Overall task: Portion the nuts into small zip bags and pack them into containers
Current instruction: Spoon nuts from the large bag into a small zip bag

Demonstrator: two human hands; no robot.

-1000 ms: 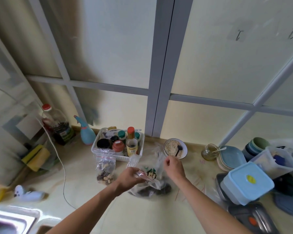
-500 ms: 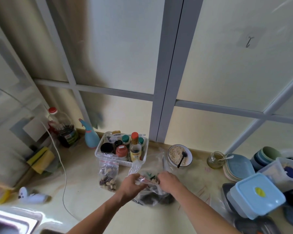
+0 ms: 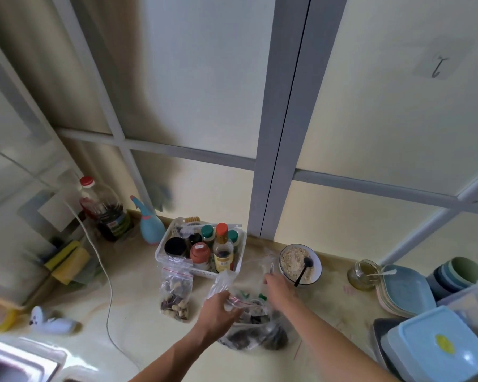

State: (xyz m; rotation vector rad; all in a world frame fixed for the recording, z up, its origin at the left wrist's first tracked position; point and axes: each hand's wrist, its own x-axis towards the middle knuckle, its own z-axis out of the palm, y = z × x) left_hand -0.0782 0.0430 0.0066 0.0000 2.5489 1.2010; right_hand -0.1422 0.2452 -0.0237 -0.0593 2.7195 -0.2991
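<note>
On the pale yellow counter point(image 3: 138, 304), the left hand point(image 3: 218, 312) pinches a small clear red-striped zip bag point(image 3: 236, 300) over the large clear plastic bag of dark nuts point(image 3: 257, 336). The right hand point(image 3: 278, 285) reaches into that large bag, its grip hidden. A filled small zip bag point(image 3: 176, 292) stands just left.

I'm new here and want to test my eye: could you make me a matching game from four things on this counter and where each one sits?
Things:
1. filled zip bag
2. spray bottle
3. spoon
4. blue lid

Places:
A. in the bowl of oats
B. on a box at the right edge
C. in front of the white basket
D. by the wall, left of the basket

Pairs: 1-C, 2-D, 3-A, 4-B
</note>
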